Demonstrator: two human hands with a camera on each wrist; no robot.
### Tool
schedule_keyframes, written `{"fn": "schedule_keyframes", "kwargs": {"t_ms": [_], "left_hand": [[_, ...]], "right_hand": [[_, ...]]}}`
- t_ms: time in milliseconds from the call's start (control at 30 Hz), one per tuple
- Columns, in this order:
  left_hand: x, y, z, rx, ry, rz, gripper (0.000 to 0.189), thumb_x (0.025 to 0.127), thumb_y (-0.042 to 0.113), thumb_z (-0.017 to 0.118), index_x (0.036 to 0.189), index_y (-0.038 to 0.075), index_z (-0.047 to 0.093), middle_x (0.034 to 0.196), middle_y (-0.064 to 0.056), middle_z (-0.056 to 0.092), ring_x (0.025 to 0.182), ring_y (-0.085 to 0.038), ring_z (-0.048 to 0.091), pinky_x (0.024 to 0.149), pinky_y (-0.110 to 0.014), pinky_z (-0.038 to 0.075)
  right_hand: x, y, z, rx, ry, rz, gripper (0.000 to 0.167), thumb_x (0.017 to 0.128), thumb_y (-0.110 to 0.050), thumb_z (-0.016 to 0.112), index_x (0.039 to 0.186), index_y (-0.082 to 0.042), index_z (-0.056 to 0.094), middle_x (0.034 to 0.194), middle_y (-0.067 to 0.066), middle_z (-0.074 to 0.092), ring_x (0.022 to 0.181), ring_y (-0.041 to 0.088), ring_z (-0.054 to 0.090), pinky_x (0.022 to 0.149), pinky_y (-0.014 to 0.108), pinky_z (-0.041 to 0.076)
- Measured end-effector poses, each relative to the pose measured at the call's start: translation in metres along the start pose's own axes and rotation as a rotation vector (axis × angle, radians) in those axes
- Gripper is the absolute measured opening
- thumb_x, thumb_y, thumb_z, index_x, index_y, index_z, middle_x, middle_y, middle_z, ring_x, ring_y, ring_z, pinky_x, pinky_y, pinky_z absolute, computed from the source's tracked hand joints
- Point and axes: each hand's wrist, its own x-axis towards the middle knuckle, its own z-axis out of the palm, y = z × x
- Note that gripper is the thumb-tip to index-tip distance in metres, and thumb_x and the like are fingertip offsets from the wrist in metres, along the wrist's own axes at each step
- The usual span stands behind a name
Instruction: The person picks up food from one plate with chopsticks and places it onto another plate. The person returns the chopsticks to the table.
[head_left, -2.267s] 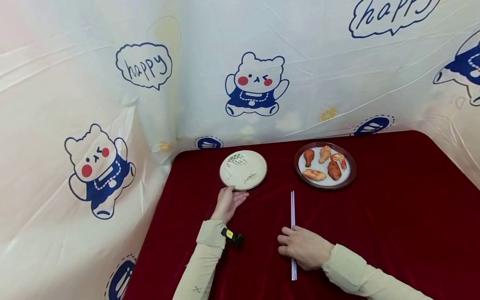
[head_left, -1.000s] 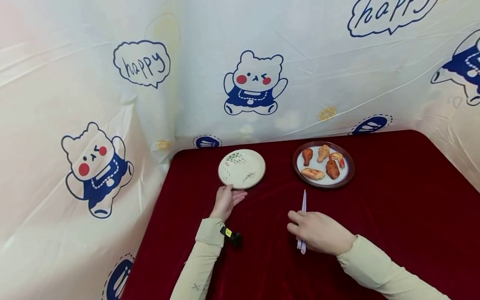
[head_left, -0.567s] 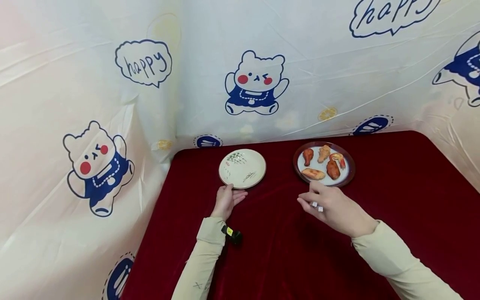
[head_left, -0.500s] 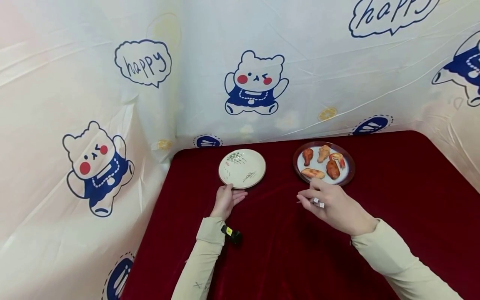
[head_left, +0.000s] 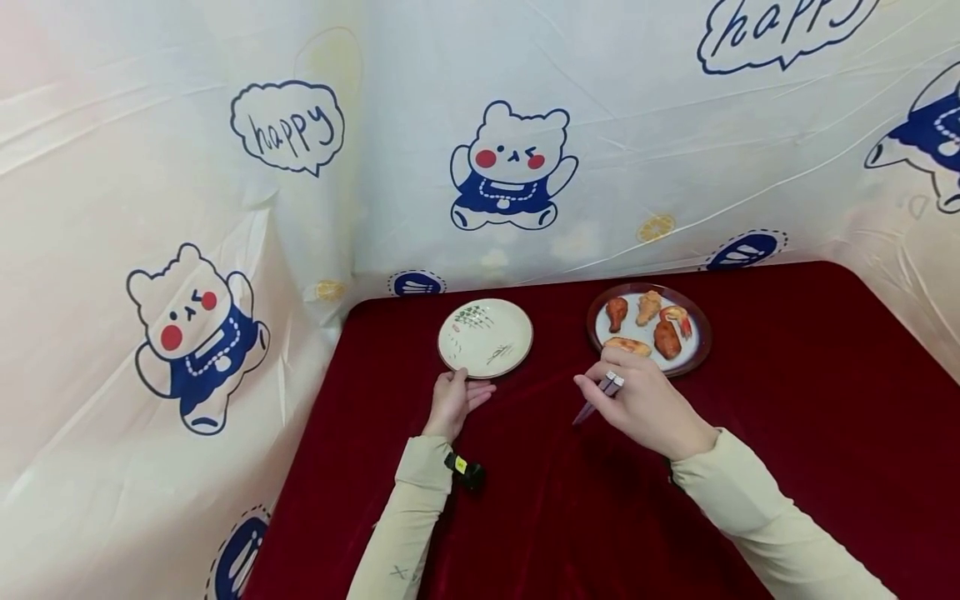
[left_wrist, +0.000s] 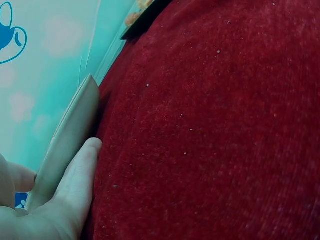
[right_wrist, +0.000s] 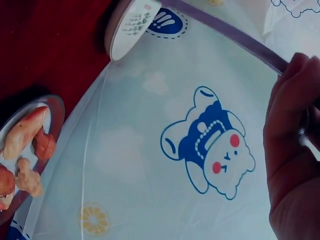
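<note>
My left hand (head_left: 453,406) grips the near rim of a small cream plate (head_left: 487,337) with painted plants. In the left wrist view, the thumb lies on the plate's upper side and the fingers (left_wrist: 80,172) reach underneath. My right hand (head_left: 651,408) holds a pair of pale purple chopsticks (head_left: 584,414) above the cloth, their far part slanting down to the left. The right wrist view shows the chopsticks (right_wrist: 235,32) running out from the curled fingers. Just beyond this hand is a brown-rimmed plate (head_left: 705,340), its near edge partly covered by the hand.
On the brown-rimmed plate lie a drumstick (head_left: 617,312), a fried chicken piece (head_left: 648,307), a shrimp (head_left: 678,319), a browned meat piece (head_left: 667,340) and a long golden piece (head_left: 628,345). Dark red cloth (head_left: 525,517) covers the table. Behind it hangs a printed curtain (head_left: 405,167).
The right hand has lifted the chopsticks from the cloth, carried them toward the brown-rimmed plate and turned them, then shifted slightly left. The left hand stays at the cream plate.
</note>
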Motion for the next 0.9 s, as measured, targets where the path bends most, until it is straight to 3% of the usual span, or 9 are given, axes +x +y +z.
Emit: {"fn": "schedule_keyframes", "kwargs": {"t_ms": [233,467,700,900], "left_hand": [[0.0,-0.002,0.002,0.004,0.024,0.012,0.041,0.106,0.019,0.031,0.139,-0.005,0.023,0.123,-0.036,0.056,0.106,-0.037,0.066,0.093,-0.038,0.057],[-0.003,-0.002,0.003,0.027,0.052,0.028,0.039,0.106,0.019,0.033,0.137,-0.004,0.027,0.118,-0.033,0.06,0.102,-0.034,0.069,0.089,-0.035,0.059],[-0.005,-0.002,0.005,0.038,0.051,0.028,0.042,0.105,0.02,0.033,0.139,-0.003,0.026,0.118,-0.031,0.06,0.1,-0.032,0.069,0.09,-0.035,0.058],[-0.005,-0.001,0.004,0.042,0.062,0.042,0.04,0.105,0.02,0.033,0.137,-0.004,0.027,0.116,-0.031,0.061,0.097,-0.03,0.071,0.088,-0.034,0.059]], "right_hand": [[0.005,0.002,0.009,-0.029,-0.045,0.09,0.017,0.085,-0.009,0.072,0.068,-0.011,0.068,0.069,-0.004,0.055,0.06,0.004,0.051,0.051,0.017,0.045],[0.006,0.003,0.018,-0.007,-0.048,0.167,0.019,0.087,-0.011,0.071,0.071,-0.012,0.062,0.068,-0.005,0.055,0.06,0.003,0.049,0.051,0.018,0.044],[-0.007,0.009,0.029,-0.066,0.018,0.133,0.038,0.087,-0.011,0.07,0.058,-0.018,0.045,0.059,-0.01,0.04,0.053,0.0,0.035,0.046,0.015,0.033],[-0.012,0.012,0.029,-0.043,0.002,0.182,0.037,0.089,-0.012,0.069,0.061,-0.018,0.044,0.058,-0.011,0.038,0.052,0.0,0.034,0.046,0.016,0.032]]}}
